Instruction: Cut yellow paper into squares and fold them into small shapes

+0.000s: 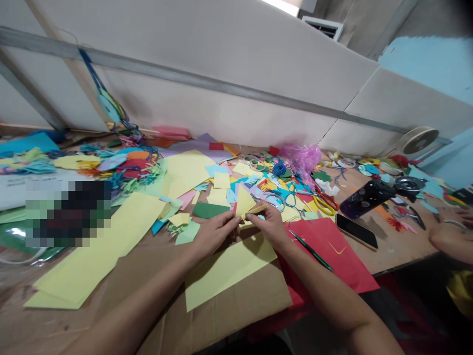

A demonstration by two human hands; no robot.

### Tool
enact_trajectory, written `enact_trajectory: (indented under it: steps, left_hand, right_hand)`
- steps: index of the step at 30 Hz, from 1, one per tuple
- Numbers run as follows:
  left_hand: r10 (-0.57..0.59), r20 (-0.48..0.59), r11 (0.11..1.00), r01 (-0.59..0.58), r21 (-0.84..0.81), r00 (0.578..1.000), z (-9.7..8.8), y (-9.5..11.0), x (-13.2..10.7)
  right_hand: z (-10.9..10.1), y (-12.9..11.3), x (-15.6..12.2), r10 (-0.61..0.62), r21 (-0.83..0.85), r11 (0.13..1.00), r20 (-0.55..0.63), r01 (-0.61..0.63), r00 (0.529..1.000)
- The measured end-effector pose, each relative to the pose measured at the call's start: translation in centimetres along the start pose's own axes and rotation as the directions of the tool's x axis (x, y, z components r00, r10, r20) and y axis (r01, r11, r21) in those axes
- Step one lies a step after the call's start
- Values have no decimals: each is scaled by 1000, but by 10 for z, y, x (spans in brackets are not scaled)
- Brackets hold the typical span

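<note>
Pinching a folded yellow paper (244, 202) upright, the left hand (215, 234) and right hand (269, 226) sit close together above a pale yellow sheet (229, 271) on brown cardboard (258, 308). A red sheet (328, 251) with a green pen (311, 250) lies just beside it, and yellow-handled scissors (325, 204) lie beyond.
</note>
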State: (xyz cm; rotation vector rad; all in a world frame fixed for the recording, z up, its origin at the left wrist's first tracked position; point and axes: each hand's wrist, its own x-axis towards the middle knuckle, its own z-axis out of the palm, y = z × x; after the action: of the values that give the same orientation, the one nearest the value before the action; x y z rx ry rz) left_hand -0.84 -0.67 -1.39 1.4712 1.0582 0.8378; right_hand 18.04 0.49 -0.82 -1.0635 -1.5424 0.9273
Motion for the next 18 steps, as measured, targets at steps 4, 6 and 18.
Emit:
enact_trajectory:
  steps: [4, 6, 18]
  left_hand:
    - [-4, -16, 1000, 5, 14, 1000, 0, 3, 0]
    - [-27, -6, 999, 26, -33, 1000, 0, 4, 0]
    - [-89, 53, 964, 99, -246, 995, 4, 4, 0]
  right_hand:
    - [-1, 1, 0, -12, 11, 1000, 10, 12, 1000]
    - [-1, 1, 1, -13, 27, 1000, 15, 13, 1000]
    - [1, 8, 0, 150, 259, 955, 0, -145, 989]
